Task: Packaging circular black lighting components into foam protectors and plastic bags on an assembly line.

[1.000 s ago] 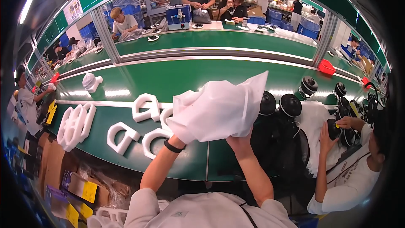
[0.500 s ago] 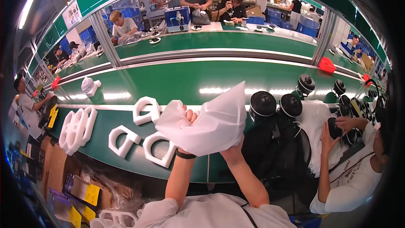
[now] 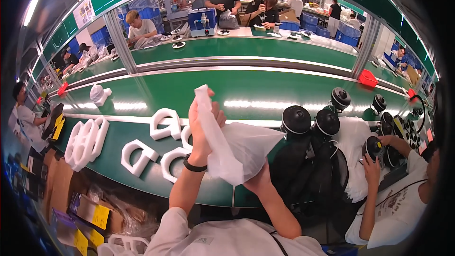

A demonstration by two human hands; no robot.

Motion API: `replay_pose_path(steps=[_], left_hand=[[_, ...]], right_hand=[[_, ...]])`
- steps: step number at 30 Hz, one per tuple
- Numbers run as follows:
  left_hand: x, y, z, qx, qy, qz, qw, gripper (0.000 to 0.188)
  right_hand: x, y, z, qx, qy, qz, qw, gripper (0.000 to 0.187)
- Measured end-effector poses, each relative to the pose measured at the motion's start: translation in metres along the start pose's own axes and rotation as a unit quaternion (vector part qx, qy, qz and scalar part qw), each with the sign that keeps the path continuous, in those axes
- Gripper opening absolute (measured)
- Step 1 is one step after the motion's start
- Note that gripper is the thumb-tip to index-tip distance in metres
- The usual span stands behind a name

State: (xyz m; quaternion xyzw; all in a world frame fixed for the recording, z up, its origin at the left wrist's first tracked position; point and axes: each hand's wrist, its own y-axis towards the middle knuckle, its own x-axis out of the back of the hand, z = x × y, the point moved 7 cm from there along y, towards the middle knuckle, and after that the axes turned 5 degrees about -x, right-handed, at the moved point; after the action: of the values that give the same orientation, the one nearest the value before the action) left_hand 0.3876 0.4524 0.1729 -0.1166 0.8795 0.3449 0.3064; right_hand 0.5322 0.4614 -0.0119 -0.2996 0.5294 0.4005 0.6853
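A white bag (image 3: 239, 149) of thin, slightly translucent sheet is held up over the front of the green worktop (image 3: 106, 168). It is creased and loosely bunched: a narrow folded strip rises at its left, a flat, sharp corner points right, and the lower part hangs in a rounded fold. Whether anything is inside cannot be told.

The left hand (image 3: 197, 135), with a black wristband (image 3: 195, 165) below it, is raised at the bag's left side. Its grip is partly curled, grasping the folded strip, which crosses the palm with fingertips showing beyond it. The right hand (image 3: 258, 180) touches the bag from below, at its lower right; the sheet hides the fingers, so how far that grip is closed cannot be told.

Left of the bag lie white foam rings (image 3: 127, 156) with straight-edged openings; to its right stand black domed units (image 3: 297, 118) with pale rims.
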Motion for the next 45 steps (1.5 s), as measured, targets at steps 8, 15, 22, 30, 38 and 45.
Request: replay_pose_path(steps=[8,15,22,30,38,45], left_hand=[[-0.039,0.004,-0.022,-0.040,0.145,-0.048,0.987,0.014],[-0.055,-0.008,-0.008,0.059,0.394,0.098,0.912,0.029],[-0.035,-0.064,-0.016,-0.001,0.503,0.312,0.806,0.075],[0.014,-0.093,0.048,0.011,0.368,0.394,0.842,0.066],[0.094,-0.053,0.101,-0.057,0.718,0.187,0.668,0.042],[0.006,-0.023,0.092,0.167,0.408,0.083,0.894,0.051]], right_hand=[[-0.046,-0.046,0.028,0.280,-0.571,-0.103,0.765,0.090],[-0.109,0.033,0.032,0.211,-0.683,-0.008,0.699,0.081],[-0.087,0.063,0.055,0.206,-0.504,0.215,0.811,0.043],[-0.201,0.010,0.011,0.240,-0.876,0.232,0.348,0.048],[-0.176,-0.089,0.114,0.385,-0.842,0.040,0.375,0.091],[-0.106,-0.102,0.100,0.482,-0.815,0.038,0.319,0.143]])
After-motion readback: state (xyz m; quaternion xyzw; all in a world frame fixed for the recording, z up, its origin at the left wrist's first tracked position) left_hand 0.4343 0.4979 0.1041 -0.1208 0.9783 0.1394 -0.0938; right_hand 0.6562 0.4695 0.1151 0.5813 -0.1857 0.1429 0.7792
